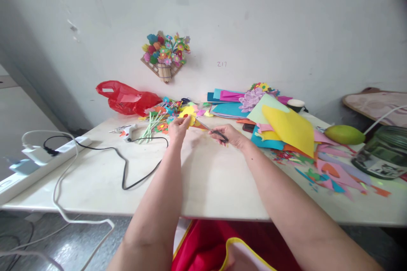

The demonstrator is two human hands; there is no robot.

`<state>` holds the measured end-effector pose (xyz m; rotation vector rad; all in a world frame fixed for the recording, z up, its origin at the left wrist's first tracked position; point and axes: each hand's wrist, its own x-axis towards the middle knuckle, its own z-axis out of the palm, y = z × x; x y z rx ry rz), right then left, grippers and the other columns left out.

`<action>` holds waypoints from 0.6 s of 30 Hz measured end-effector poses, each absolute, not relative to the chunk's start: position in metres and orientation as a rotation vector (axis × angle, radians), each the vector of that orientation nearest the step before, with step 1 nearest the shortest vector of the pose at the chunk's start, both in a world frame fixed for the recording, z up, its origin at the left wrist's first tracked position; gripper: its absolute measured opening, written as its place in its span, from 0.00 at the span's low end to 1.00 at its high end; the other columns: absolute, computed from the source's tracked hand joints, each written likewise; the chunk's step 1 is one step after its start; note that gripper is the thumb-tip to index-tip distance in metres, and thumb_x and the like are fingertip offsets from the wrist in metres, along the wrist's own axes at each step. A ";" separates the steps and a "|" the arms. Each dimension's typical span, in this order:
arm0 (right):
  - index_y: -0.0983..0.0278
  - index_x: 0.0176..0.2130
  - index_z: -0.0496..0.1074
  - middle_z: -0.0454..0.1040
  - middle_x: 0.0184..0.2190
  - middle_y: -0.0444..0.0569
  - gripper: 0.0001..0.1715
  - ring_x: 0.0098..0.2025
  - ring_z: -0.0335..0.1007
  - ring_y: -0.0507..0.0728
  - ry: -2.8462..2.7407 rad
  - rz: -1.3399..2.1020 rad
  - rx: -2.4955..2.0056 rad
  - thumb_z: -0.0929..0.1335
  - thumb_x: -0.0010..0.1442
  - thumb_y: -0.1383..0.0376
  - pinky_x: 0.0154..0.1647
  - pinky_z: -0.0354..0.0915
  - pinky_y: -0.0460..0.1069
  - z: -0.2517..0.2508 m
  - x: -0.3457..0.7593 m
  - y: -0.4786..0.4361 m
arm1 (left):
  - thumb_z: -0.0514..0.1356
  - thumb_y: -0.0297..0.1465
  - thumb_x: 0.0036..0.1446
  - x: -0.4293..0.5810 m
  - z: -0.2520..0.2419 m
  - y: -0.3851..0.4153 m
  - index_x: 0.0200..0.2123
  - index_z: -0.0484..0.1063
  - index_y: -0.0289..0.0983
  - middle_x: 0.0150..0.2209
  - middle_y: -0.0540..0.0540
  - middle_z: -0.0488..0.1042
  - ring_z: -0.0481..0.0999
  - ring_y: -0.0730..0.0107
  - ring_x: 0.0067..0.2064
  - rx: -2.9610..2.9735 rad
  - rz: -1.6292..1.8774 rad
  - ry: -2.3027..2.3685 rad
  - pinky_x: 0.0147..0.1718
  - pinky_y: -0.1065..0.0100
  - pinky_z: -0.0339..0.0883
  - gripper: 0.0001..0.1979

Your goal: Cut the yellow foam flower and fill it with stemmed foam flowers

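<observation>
Between the fingers of my left hand is a yellow flower cutout with a red spot near its middle. My right hand is closed around the dark handles of a pair of scissors. Their blades point left and reach to the flower's right edge; whether they touch it I cannot tell. Just left of my left hand lie thin pale green strips and an orange paper flower.
A white glue gun lies at left, its black cord looping across the table. A red plastic bag stands behind. To the right are coloured sheets, paper scraps, a green mango and a glass jar. A power strip runs along the left edge.
</observation>
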<state>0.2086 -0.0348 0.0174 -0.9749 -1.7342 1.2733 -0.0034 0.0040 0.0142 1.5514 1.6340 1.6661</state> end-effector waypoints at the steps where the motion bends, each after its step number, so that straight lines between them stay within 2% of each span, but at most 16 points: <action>1: 0.71 0.38 0.73 0.65 0.15 0.38 0.23 0.14 0.57 0.45 -1.739 1.273 -0.973 0.72 0.46 0.57 0.12 0.53 0.42 0.017 0.209 -0.034 | 0.59 0.49 0.46 -0.004 0.014 0.004 0.26 0.78 0.37 0.22 0.48 0.72 0.71 0.68 0.30 1.548 1.663 1.634 0.27 0.72 0.60 0.20; 18: 0.72 0.38 0.74 0.64 0.14 0.37 0.24 0.14 0.56 0.45 -1.773 1.241 -0.978 0.72 0.46 0.57 0.12 0.52 0.42 0.016 0.209 -0.032 | 0.60 0.50 0.45 -0.005 0.008 0.011 0.23 0.77 0.36 0.19 0.48 0.71 0.70 0.69 0.27 1.521 1.731 1.565 0.25 0.71 0.59 0.22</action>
